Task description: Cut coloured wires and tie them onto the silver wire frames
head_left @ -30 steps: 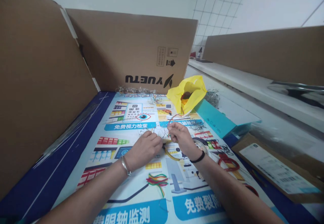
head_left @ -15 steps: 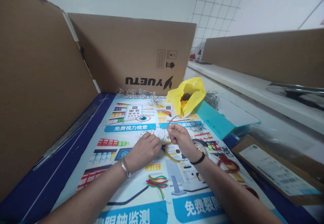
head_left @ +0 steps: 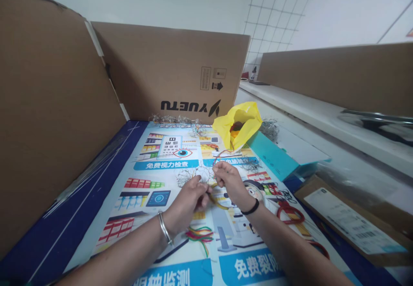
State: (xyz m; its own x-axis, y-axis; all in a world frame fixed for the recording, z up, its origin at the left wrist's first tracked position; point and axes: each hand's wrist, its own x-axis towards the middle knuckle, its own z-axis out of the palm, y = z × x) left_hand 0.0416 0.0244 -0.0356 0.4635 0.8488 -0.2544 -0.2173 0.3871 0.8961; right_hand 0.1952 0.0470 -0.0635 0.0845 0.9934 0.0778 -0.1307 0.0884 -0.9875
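Note:
My right hand point(head_left: 230, 184) is closed in a pinch on a thin reddish cord point(head_left: 220, 153), which runs up toward the mouth of a yellow bag point(head_left: 241, 120). To its left, my left hand point(head_left: 191, 197) has curled fingers and a raised thumb. Its fingertips meet the end of a yellow curved piece point(head_left: 218, 203); whether they grip it, I cannot make out. Thin tangled wire point(head_left: 187, 176) lies just beyond both hands. A bundle of red, yellow and green cords point(head_left: 200, 234) rests below my left hand.
Cardboard panels point(head_left: 167, 66) stand at the back and left. To the right are a turquoise box point(head_left: 274, 154), a labelled cardboard package point(head_left: 358, 221) and red loops point(head_left: 290, 214). Scrap wire point(head_left: 174, 119) lies along the back edge. A printed sheet point(head_left: 151, 251) covers the table.
My left hand has drawn back and turned, its thumb now raised and its fingertips down by the yellow curved piece. My right hand keeps its pinch in nearly the same place.

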